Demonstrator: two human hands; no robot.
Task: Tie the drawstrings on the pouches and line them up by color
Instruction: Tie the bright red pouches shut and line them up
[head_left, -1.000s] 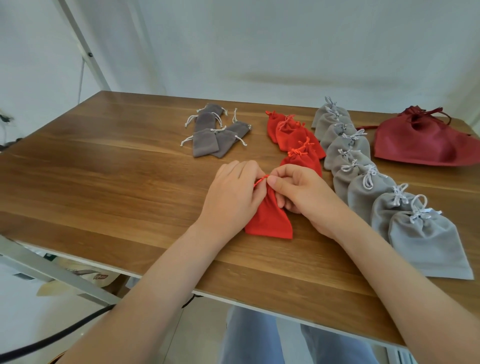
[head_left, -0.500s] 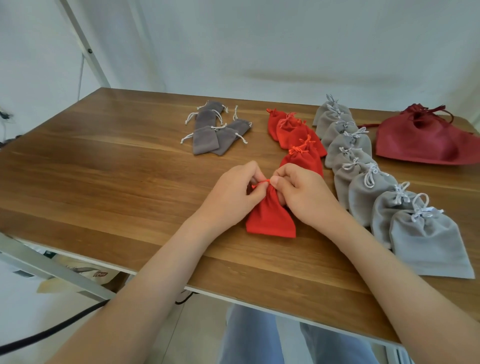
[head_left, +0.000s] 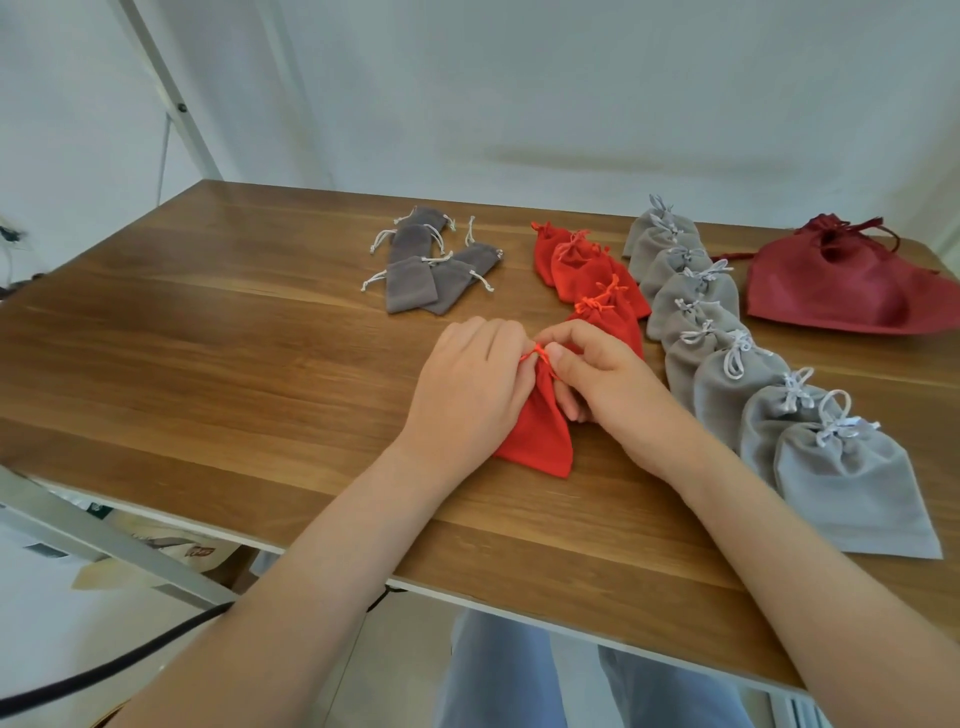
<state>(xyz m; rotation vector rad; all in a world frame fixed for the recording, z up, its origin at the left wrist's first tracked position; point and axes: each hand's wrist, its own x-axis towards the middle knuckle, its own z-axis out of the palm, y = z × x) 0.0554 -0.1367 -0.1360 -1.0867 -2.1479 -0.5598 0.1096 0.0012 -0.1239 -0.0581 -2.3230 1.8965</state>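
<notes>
Head view: left hand (head_left: 467, 387) and right hand (head_left: 610, 382) pinch drawstring (head_left: 540, 354) of red pouch (head_left: 540, 439).

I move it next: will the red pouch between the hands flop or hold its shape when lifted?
Probably floppy: the red pouch lies flat and thin. Likely light, since it looks empty. Its soft cloth should not slide far.

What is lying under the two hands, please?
A red pouch lies on the wooden table. The left hand and right hand pinch its drawstring. They cover its mouth, so any knot is hidden.
</notes>
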